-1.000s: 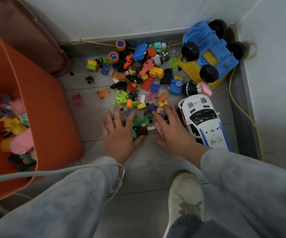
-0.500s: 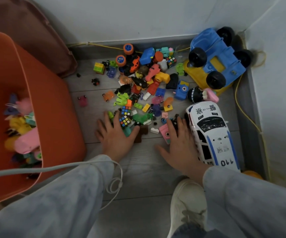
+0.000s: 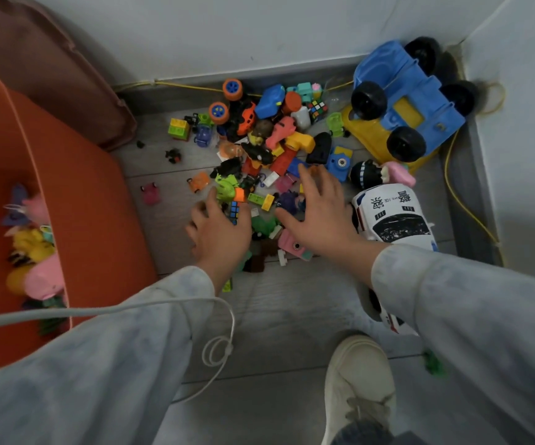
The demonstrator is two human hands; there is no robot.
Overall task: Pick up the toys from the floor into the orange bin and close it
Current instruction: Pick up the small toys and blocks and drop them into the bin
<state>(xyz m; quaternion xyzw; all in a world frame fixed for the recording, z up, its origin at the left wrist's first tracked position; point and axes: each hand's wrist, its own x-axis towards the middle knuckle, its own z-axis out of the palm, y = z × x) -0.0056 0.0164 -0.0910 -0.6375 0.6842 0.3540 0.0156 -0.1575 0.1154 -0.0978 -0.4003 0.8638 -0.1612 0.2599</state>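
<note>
1. Orange bin [image 3: 92, 220]: far left, standing on the grey floor [image 3: 275, 316], top open. Pink and yellow toys [image 3: 39, 277] lie inside. It stands well apart from both hands, to their left.
2. Brown padded object [image 3: 51, 75]: behind the bin, against the wall.
3. White cable [image 3: 131, 308]: crosses the left sleeve and ends in a loop.
4. Left hand [image 3: 219, 236]: palm down on the near left edge of the pile, fingers bent and blurred. Whether it grips anything cannot be told. 1 small cube puzzle [image 3: 234, 211] sits just beside its thumb.
5. Pile of small toys [image 3: 269, 146]: spread on the floor from the hands to the back wall, between the bin and the truck.
6. Right hand [image 3: 319, 216]: palm down over the near right part of the pile, fingers straight and spread, holding nothing. 1 pink toy camera [image 3: 293, 245] lies just beside its wrist.
7. White shoe [image 3: 359, 380]: bottom edge, nearest the camera.
8. White police car [image 3: 394, 216]: just beside the right hand, on its right.
9. Blue-and-yellow truck [image 3: 401, 104]: far right corner, tipped over, 4 black wheels showing.
</note>
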